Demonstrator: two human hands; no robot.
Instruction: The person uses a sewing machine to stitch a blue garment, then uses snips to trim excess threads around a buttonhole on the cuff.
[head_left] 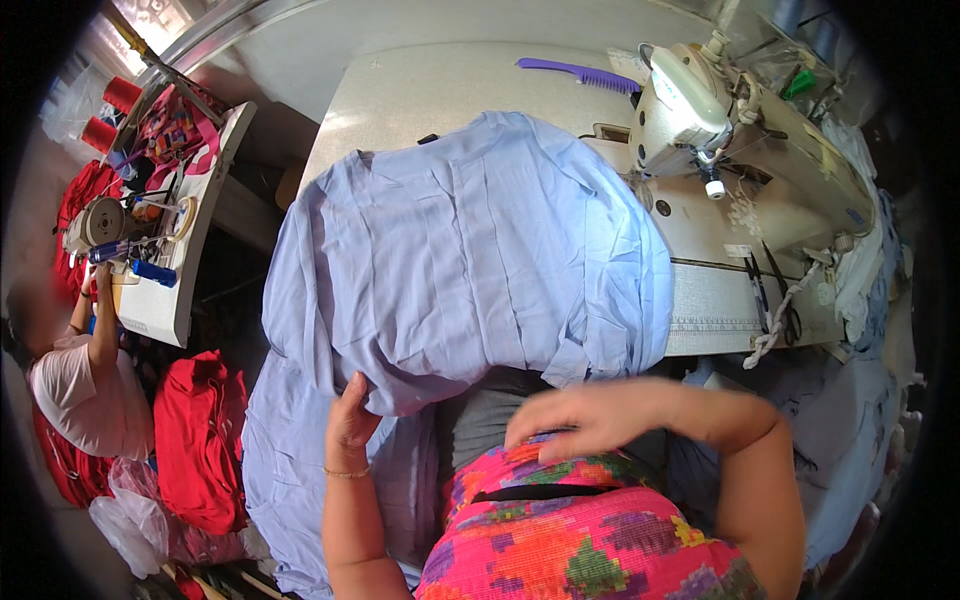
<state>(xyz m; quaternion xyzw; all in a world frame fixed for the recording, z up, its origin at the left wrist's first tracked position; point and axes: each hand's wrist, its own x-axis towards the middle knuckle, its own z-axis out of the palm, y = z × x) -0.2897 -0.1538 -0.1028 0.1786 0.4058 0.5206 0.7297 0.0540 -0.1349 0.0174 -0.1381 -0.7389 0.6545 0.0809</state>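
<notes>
Two hands at lilac garment (470,260).

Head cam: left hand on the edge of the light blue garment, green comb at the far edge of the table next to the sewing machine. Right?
Not quite: the comb is purple, not green. The head view shows it at the far edge of the table next to the sewing machine. The rest holds: the left hand is on the edge of the light blue garment.

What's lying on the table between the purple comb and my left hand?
In the head view, only the light blue garment lies between the purple comb and the left hand, which touches its near edge.
</notes>
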